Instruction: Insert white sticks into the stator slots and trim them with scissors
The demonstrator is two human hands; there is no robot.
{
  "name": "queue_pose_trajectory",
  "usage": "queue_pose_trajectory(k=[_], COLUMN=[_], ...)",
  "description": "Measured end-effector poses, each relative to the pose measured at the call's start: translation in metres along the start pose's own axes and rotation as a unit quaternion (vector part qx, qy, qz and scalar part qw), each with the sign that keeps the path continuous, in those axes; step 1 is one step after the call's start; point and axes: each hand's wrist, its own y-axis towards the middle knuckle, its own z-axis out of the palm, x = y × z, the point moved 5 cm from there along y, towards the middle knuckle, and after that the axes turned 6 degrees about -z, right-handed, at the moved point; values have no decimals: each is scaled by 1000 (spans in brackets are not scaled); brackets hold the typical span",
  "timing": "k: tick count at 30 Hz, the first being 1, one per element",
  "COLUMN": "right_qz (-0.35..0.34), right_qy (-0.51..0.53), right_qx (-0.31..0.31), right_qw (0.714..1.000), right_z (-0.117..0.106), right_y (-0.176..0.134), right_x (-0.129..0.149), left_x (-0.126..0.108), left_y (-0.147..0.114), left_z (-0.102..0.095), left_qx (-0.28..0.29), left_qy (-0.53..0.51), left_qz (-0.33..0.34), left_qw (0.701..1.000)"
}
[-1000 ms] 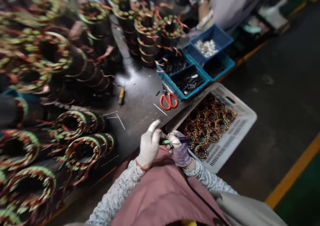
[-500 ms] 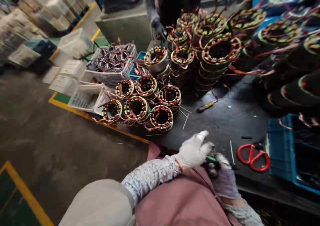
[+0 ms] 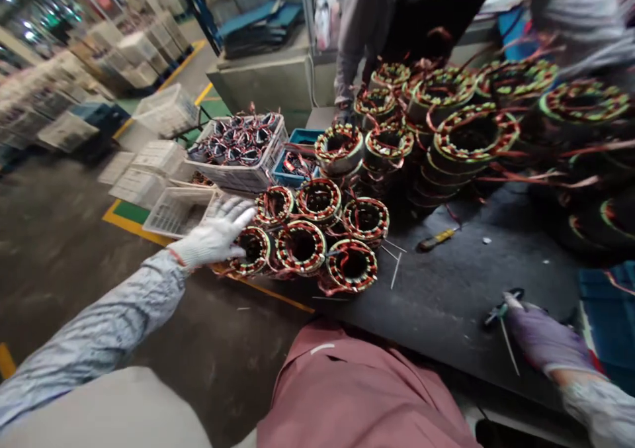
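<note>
My left hand [image 3: 215, 233], in a white glove, reaches over the front-left stator [image 3: 251, 251] of a group of wound motor stators. Its fingers are apart, and it holds nothing that I can see; whether it touches the stator's rim is unclear. Beside it in the group stand the front-middle stator [image 3: 301, 248] and the front-right stator [image 3: 352, 267], with copper windings and red and pale ends. At the right, my right hand [image 3: 543, 339], in a purplish glove, has its fingers closed on a small green-and-black hand tool [image 3: 500, 310] low over the table. Blur hides the tool's exact kind.
Taller stator stacks [image 3: 473, 134] with loose leads fill the back of the dark table [image 3: 446, 282]. A yellow-handled tool [image 3: 439, 238] and thin white sticks [image 3: 395, 270] lie there. Crates [image 3: 248, 177] stand left, a blue bin [image 3: 605, 309] right. A co-worker's sleeve [image 3: 352, 38] is behind.
My hands have parted from in front of my body. The left has swung left to the stators; the right has moved right with the green-and-black tool. The view has shifted.
</note>
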Motion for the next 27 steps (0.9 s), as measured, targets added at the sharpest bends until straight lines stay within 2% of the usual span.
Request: queue_pose_trajectory(k=[2,3,5,6,7,8,10,13,16,20,24,27], right_qz=[-60,-113,-253,-335,-385,-412,-399,-350,-305,-257,-274,-275], right_qy=[-53,-72,-96,-98,-118,-150,-234,-324,-340,-364,-368,-365], right_qx=[35,26,59,98,142,187,261,323,366,398,385,391], right_qw=[996,991,961,932,904,879,847,817,810,802,801,799], right_z=[-4,-5,10,26,46,69,112,154,169,175,173,160], right_y=[7,9,13,14,16,21,36,54,64,69,68,64], right_x=[71,119,224,276,319,353,394,412,412,409,414,419], left_x=[-5,-10,-18,-20,-22,-22,-23,-21,-18,-15,-17,-17], left_y=[22,31,42,46,48,50,53,61,69,77,84,84], left_z=[11,16,25,27,29,30,31,34,39,47,53,55], left_qx=[13,12,3,-5,-13,-19,-19,1,7,34,80,76], left_qy=[9,7,-4,-13,-23,-32,-42,-50,-98,-131,-133,-124], left_qz=[76,100,116,116,114,116,125,141,178,202,196,204], left_qw=[997,995,993,993,993,993,991,989,979,970,968,968])
